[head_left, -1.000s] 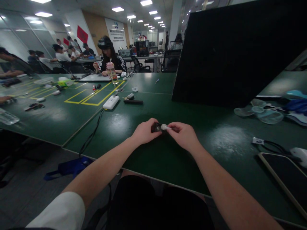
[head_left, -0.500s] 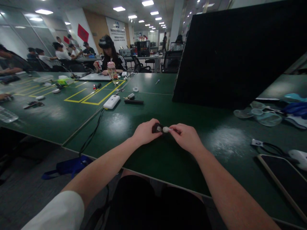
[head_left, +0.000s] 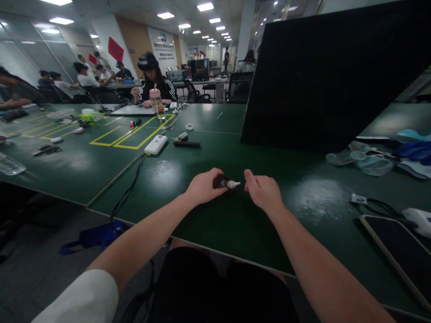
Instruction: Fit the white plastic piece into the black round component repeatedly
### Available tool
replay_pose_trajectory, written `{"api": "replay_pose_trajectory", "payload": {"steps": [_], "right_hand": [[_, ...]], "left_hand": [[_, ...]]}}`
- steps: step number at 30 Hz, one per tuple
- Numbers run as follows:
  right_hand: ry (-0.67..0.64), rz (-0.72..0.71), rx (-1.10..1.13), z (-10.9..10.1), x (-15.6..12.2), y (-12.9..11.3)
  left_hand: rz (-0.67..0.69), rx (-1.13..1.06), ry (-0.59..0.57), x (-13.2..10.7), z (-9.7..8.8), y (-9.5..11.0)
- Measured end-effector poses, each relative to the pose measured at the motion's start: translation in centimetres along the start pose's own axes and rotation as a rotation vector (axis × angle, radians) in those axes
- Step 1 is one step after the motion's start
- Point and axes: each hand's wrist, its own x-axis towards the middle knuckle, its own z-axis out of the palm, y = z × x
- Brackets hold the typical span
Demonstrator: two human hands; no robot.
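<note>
My left hand [head_left: 205,186] is closed around a small dark brown piece [head_left: 219,181] with a round light spot on its end. A white part with a narrow pointed tip [head_left: 233,184] sticks out of that piece toward the right. Short of the tip, my right hand [head_left: 264,190] hangs with its fingers curled in and its thumb raised. A small gap separates it from the white tip, and nothing shows in its fingers. Both hands are just above the green table [head_left: 218,215], near its front edge.
A large black panel [head_left: 319,80] stands at the right. Clear fan blades [head_left: 370,159], a phone [head_left: 397,251] and a cable [head_left: 380,208] lie on the right. Ahead are a white power bank [head_left: 156,145], a black bar [head_left: 187,144] and a bottle [head_left: 157,105]. A person in a headset sits opposite.
My right hand has come off the white tip and moved slightly right, its thumb now raised. The tip shows in full. My left hand keeps its hold on the dark piece.
</note>
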Motion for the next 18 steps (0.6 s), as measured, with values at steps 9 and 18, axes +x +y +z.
{"api": "replay_pose_trajectory", "payload": {"steps": [9, 18], "right_hand": [[0.017, 0.080, 0.046, -0.2, 0.6, 0.9], [-0.047, 0.118, 0.028, -0.2, 1.0, 1.8]], "left_hand": [[-0.007, -0.062, 0.006, 0.1, -0.3, -0.8], [-0.208, 0.110, 0.294, -5.1, -8.0, -9.6]]}}
